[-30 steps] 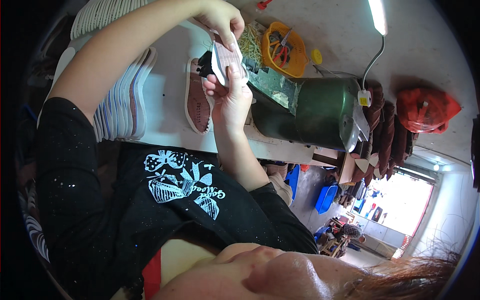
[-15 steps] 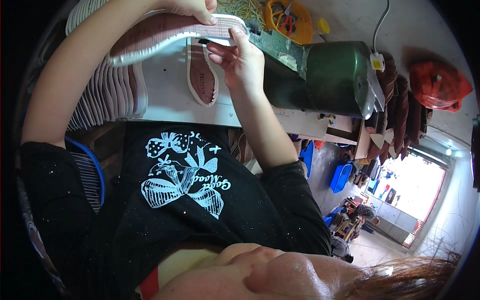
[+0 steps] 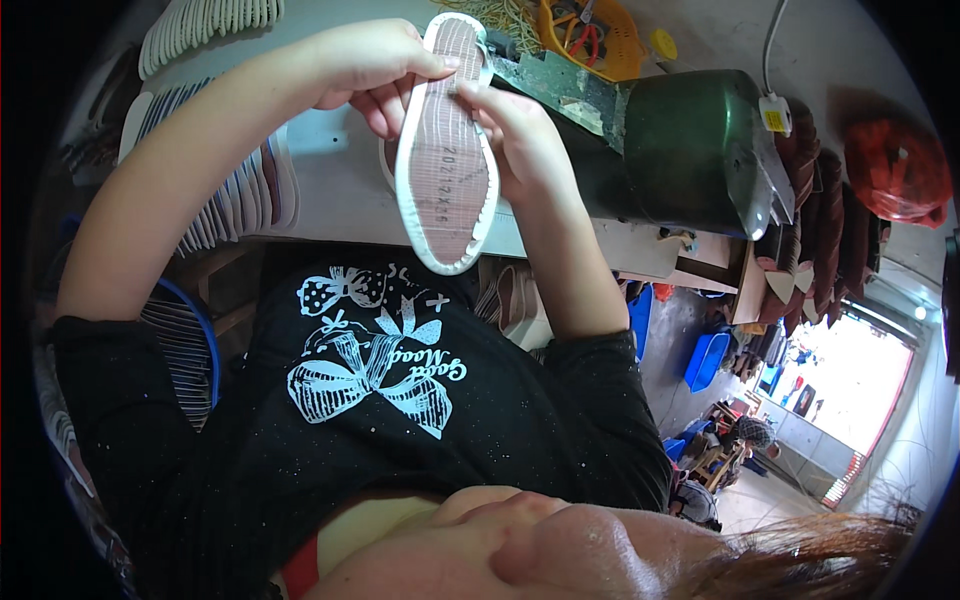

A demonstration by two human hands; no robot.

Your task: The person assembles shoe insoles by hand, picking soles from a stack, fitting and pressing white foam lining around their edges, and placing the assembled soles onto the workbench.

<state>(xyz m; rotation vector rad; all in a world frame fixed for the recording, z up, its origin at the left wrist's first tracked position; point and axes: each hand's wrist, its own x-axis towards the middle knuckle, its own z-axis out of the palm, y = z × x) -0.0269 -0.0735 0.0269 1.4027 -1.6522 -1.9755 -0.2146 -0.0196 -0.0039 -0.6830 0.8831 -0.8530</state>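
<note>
The person was close against the desk [image 3: 340, 190]. Just beyond the black top [image 3: 480, 440], a pinkish insole [image 3: 448, 165] with a white rim was held up over the near edge. Its broad end hung toward the person and its narrow end pointed away. Pinched only around the narrow part, it kept most of its woven face uncovered, probably so the surface stayed in sight.

The left hand [image 3: 372, 68] came in from the left, elbow wide, thumb laid on the face and the other fingers curled at the left edge. The right hand [image 3: 525, 145] rose more steeply, elbow bent, its thumb side at the right edge, some fingers hidden behind. Both hands' fingers were grasping the insole.

Farther left on the desk, a stack of insoles [image 3: 250, 195] stood on edge, leaning together, which I took as a way to save room. Right of the hands sat a green machine [image 3: 690, 150]. A paler row of soles [image 3: 210, 30] lay far left, and an orange basket [image 3: 620, 45] of tools far right, presumably out of the elbows' way.
</note>
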